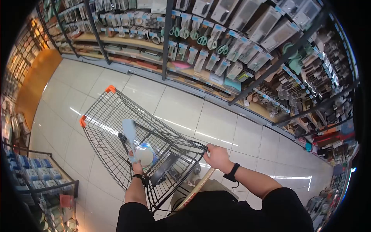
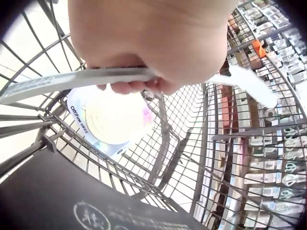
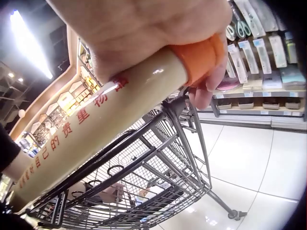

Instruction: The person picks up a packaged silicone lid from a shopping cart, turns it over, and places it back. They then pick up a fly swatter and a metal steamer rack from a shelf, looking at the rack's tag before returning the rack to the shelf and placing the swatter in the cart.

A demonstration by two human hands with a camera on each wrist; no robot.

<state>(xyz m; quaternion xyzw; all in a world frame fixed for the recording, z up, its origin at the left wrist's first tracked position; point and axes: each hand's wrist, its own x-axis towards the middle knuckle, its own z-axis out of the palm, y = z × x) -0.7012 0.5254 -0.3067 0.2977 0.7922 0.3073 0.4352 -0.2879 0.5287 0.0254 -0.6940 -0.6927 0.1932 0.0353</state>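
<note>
Over the shopping cart (image 1: 102,112), my left hand (image 1: 138,168) grips a pale blue spatula (image 1: 129,130) by its handle. Its flat head points toward the cart's front. In the left wrist view the curled fingers wrap the spatula's handle (image 2: 72,82), and its end sticks out to the left. Below that hand lies a round white item in a blue-and-white package (image 2: 76,112), inside the wire basket. My right hand (image 1: 219,157) holds the cream cart handle (image 3: 72,132) at its orange end cap (image 3: 199,60), fingers curled over it.
A dark folded seat panel (image 1: 164,170) with a white logo is at the cart's near end. Shelves with hanging scissors (image 1: 203,38) and packaged kitchen tools run along the far side. Pale floor tiles (image 1: 177,100) surround the cart. A low display stand (image 1: 42,174) is at left.
</note>
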